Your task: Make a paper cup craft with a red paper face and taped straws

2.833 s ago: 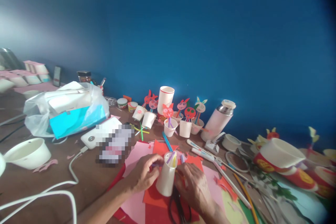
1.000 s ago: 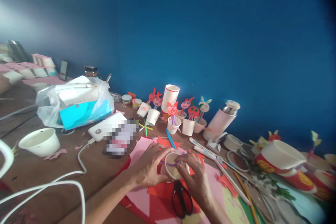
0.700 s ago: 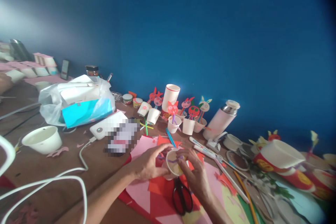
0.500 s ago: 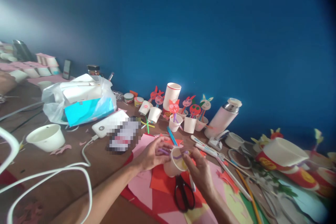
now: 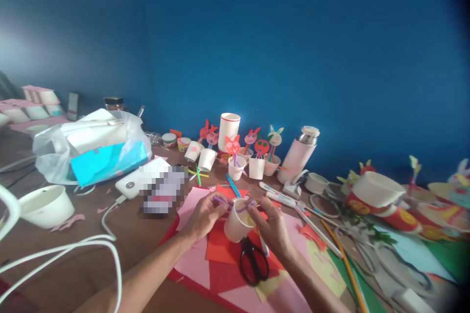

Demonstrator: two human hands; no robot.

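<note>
A white paper cup stands on red and pink paper, between my two hands. A thin purple straw lies across the cup's mouth. Its left end is pinched in the fingertips of my left hand, just left of the rim. At the other side, my right hand is closed on the straw's right part, its fingers close to the rim. Black-handled scissors rest on the paper right in front of the cup, their blades partly hidden.
Small cups with paper animal faces line the back by a blue partition. A thermos leans there. Pens lie at right, a blurred phone, white cable, plastic bag and white bowl at left.
The view has turned slightly right, so things appear shifted left. My left hand's fingers, extended beside the cup before, now pinch the purple straw's end. The cup remains standing on the paper.
</note>
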